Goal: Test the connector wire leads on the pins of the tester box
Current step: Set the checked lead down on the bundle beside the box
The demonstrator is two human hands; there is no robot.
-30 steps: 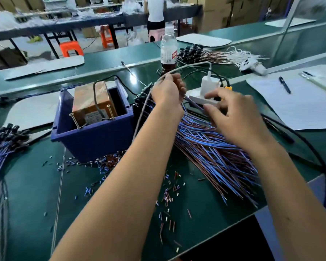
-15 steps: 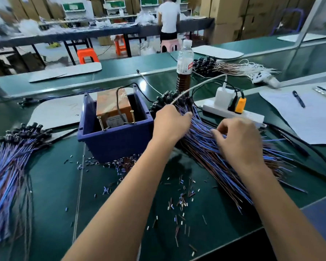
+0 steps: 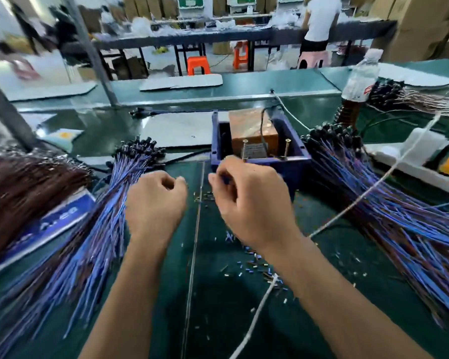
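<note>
Far left: brown wire heap (image 3: 24, 187) lying on a blue sheet (image 3: 49, 224), then a blue-lead bundle (image 3: 94, 229) fanning toward the table (image 3: 218, 307) edge, looking like the done pile.

Left hand (image 3: 154, 203) hovering in front of the tester box (image 3: 259, 161), fingers (image 3: 176, 181) curling in tight; too blurred to say if they're pinching a lead, so I can't tell.

Right hand (image 3: 249, 203) sitting just below the box's front wall, fingers curling the same way, something dark-blue possibly showing at the fingertips, not resolvable.

Two pins (image 3: 245, 150) standing up at the front of the box, both bare right now.

Untested bundle (image 3: 399, 216) lying to the right of the box, power strip (image 3: 425, 161) behind it.

Judgement: looks like the step between pick and probe. Next move needs the two stripped ends separating, one per pin, touching both at once without bridging.
</note>
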